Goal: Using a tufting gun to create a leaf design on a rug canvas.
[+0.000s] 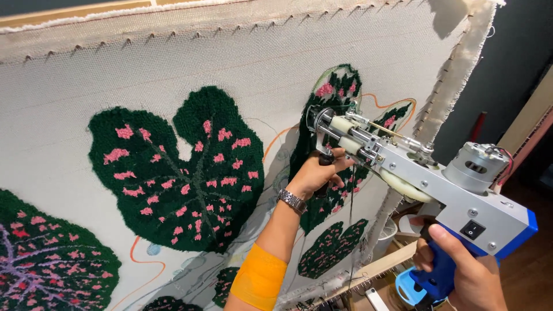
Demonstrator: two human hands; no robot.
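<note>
Pressing a tufting gun (pixel 415 173) against stretched backing cloth (pixel 173 69) patterned with dark green, pink-flecked leaves.

Largest is the cloth, pinned along a wooden frame (pixel 75 10) and filling most of the view, with the big leaf (pixel 178 173) at its centre. Next comes the gun: its long axis runs from the blue rear handle at lower right up and leftward to the needle head, which meets the cloth at a smaller leaf (pixel 340 86). The right hand (pixel 466 276) is clamped around the blue handle, nearer the camera. The left hand (pixel 317 175), nearer the cloth, is closed around the black front grip under the needle head; a wristwatch (pixel 291 201) and orange band (pixel 259 276) sit on that arm.
</note>
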